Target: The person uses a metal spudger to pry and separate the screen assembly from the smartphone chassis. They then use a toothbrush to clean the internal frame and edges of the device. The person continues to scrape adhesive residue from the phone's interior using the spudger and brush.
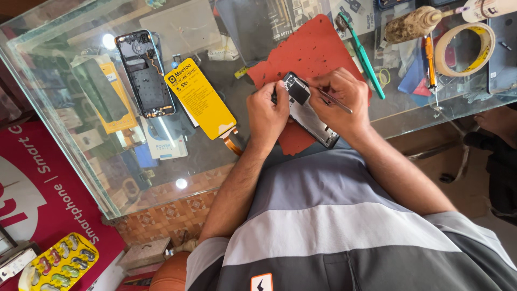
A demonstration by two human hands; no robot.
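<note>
Both hands are on an opened phone (309,116) lying over the near edge of a red mat (309,51) on the glass desk (64,64). The left hand (266,113) grips the phone's left side. The right hand (339,99) pinches what looks like metal tweezers (334,101), tip at the phone's far end. Off to the left sit another stripped phone (145,73) and a yellow battery (200,98). A teal toothbrush (363,54) lies just right of the mat.

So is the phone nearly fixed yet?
Not yet. The phone is already opened, its insides bare. The left hand steadies it on the red mat while the right hand works with tweezers. A second opened phone and a yellow battery lie aside, unfitted.
</note>
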